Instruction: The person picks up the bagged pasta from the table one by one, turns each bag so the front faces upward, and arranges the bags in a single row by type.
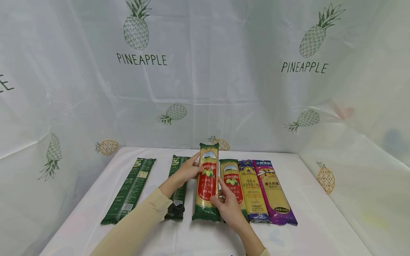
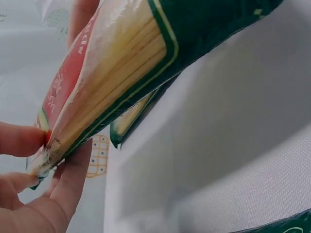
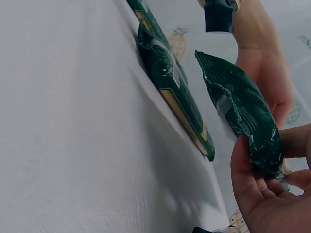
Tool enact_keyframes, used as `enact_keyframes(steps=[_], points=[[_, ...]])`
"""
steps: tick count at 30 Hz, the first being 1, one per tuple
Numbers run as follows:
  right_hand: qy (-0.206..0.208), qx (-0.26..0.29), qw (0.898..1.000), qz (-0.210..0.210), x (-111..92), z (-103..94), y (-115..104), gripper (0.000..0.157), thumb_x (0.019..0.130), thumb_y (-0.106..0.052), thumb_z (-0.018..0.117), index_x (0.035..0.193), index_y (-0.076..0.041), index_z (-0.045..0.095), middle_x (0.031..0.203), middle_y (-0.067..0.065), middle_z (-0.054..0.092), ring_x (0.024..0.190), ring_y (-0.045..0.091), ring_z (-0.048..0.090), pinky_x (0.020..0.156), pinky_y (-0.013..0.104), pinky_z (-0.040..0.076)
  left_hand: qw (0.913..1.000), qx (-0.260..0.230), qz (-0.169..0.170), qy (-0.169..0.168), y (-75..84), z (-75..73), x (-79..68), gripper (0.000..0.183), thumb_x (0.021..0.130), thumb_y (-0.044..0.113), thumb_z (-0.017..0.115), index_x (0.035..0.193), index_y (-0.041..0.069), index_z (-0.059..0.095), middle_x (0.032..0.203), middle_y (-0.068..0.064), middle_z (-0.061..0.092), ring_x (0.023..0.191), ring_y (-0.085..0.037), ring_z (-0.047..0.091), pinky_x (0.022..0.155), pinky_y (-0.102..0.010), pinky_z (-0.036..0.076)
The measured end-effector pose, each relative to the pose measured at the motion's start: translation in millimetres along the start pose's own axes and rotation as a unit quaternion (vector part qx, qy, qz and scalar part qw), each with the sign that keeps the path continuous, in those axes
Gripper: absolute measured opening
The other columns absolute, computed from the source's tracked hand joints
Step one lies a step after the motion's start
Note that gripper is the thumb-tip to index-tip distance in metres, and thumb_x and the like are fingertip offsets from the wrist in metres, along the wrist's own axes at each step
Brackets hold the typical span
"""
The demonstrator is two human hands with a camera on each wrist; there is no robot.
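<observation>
Both hands hold a spaghetti pack (image 1: 208, 186) with a red label and green ends, lifted over the table with its front toward me. My left hand (image 1: 188, 170) grips its left edge; in the left wrist view, thumb and fingers (image 2: 73, 179) pinch the pack from both sides. Lower on the right edge, my right hand (image 1: 229, 206) has its thumb on the front. The right wrist view shows the pack's green back (image 3: 243, 107) with fingers of the right hand (image 3: 272, 204) around its edge.
Two green-backed packs (image 1: 134, 188) (image 1: 179, 195) lie face down on the left and behind the left forearm. To the right lie a matching red-label pack (image 1: 235, 183), a yellow-and-blue pack (image 1: 253, 192) and a purple pack (image 1: 276, 192). Pineapple-print cloth (image 1: 217, 81) hangs behind the white table (image 1: 320, 220).
</observation>
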State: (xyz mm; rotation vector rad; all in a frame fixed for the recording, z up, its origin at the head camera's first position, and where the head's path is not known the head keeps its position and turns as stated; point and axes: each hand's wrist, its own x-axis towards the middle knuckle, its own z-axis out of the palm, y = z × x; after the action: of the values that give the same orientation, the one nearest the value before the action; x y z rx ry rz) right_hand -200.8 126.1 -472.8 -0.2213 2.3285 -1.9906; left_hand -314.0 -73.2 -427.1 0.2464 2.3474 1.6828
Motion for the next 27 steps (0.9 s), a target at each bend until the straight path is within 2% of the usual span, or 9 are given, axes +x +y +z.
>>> enact_keyframes(steps=[7, 14, 20, 25, 27], points=[[0.017, -0.072, 0.997, -0.016, 0.7, 2.0, -0.9, 0.078, 0.103, -0.015, 0.072, 0.169, -0.017, 0.032, 0.107, 0.011, 0.057, 0.086, 0.019, 0.056, 0.07, 0.025, 0.051, 0.9999, -0.006, 0.003, 0.014, 0.2, 0.1, 0.9, 0.075, 0.105, 0.011, 0.065, 0.17, 0.017, 0.028, 0.117, -0.017, 0.064, 0.1, -0.027, 0.071, 0.085, -0.047, 0.062], [0.024, -0.144, 0.989, -0.035, 3.0, 0.7, -0.9, 0.077, 0.102, -0.019, 0.073, 0.168, -0.014, 0.034, 0.102, 0.008, 0.061, 0.082, 0.018, 0.057, 0.066, 0.026, 0.05, 0.9995, 0.003, 0.004, 0.033, -3.4, 4.9, 5.7, 0.073, 0.104, 0.007, 0.065, 0.169, 0.015, 0.031, 0.118, -0.018, 0.064, 0.093, -0.026, 0.07, 0.078, -0.044, 0.063], [0.018, -0.194, 0.98, -0.035, 7.2, -4.6, -1.6, 0.078, 0.099, -0.02, 0.076, 0.166, -0.009, 0.037, 0.094, 0.005, 0.063, 0.08, 0.016, 0.058, 0.063, 0.028, 0.049, 0.9995, 0.0, 0.006, 0.031, -10.9, 10.2, 12.9, 0.073, 0.103, 0.002, 0.063, 0.168, 0.01, 0.032, 0.112, -0.018, 0.064, 0.093, -0.027, 0.07, 0.076, -0.043, 0.063], [0.007, -0.239, 0.971, -0.025, 11.4, -9.9, -5.0, 0.078, 0.099, -0.022, 0.077, 0.164, -0.003, 0.038, 0.093, 0.006, 0.069, 0.079, 0.016, 0.06, 0.066, 0.032, 0.049, 0.9994, 0.011, -0.008, 0.032, -19.0, 14.2, 20.1, 0.073, 0.101, 0.001, 0.064, 0.167, 0.008, 0.033, 0.106, -0.013, 0.063, 0.094, -0.023, 0.064, 0.081, -0.041, 0.056], [0.002, -0.252, 0.967, -0.023, 12.4, -11.3, -7.2, 0.077, 0.099, -0.022, 0.076, 0.163, -0.001, 0.039, 0.1, 0.01, 0.074, 0.082, 0.016, 0.062, 0.071, 0.035, 0.052, 0.9994, 0.012, -0.014, 0.029, -21.4, 15.7, 22.3, 0.074, 0.1, 0.0, 0.064, 0.167, 0.008, 0.033, 0.103, -0.013, 0.064, 0.092, -0.024, 0.062, 0.083, -0.041, 0.053]])
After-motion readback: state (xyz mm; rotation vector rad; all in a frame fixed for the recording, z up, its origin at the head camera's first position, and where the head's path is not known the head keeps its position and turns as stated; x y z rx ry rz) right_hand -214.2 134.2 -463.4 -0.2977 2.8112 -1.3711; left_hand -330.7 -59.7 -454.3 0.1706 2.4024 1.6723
